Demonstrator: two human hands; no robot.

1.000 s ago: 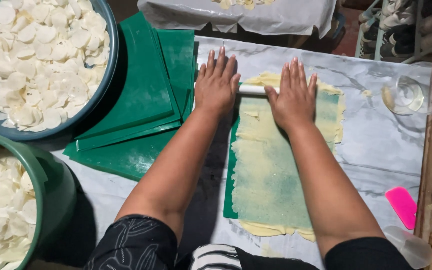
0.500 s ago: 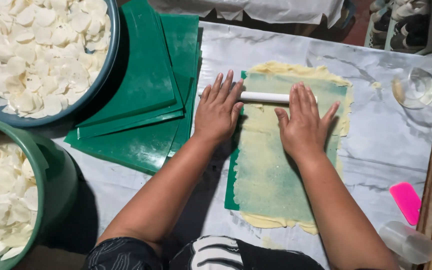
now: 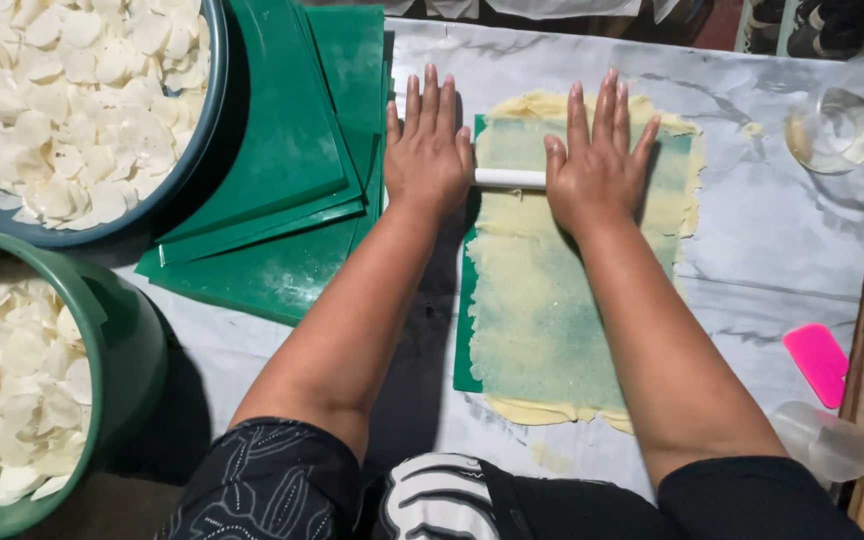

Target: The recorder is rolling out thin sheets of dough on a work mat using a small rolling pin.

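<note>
While both flat palms, left hand (image 3: 428,150) and right hand (image 3: 600,165), press the roller (image 3: 509,178) (gripping nothing), even pressure would keep the dough (image 3: 542,300) under them uniform

Marbled tabletop (image 3: 772,250): green sheets (image 3: 282,150), pink scraper (image 3: 818,362).

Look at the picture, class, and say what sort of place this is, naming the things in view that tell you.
Probably a small food-making workspace, perhaps home-based. Both hands, left and right, press a white rolling pin over thin yellow dough on a green sheet, and two tubs hold pale round slices.
</note>
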